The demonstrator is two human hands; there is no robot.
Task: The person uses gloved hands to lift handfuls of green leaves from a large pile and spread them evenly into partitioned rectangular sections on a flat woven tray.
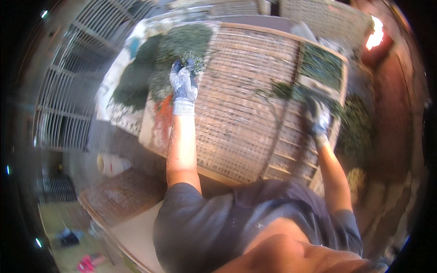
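Left hand (184, 84) at green pile (187, 38), right hand (319, 114) blurred at loose strands (282, 90), both grips impossible to tell; possible snagging on woven screen (241, 95) if dragged low.

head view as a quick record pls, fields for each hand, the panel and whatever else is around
left hand: gloved, at the dark green plant pile; grip unclear
right hand: gloved, blurred, at a green plant bunch; grip unclear
woven panel: wood-framed, between the hands
more greenery: in the frame's upper right section
metal slatted rack: far left
white container: lower left of the panel
bright glow: upper right; source unclear
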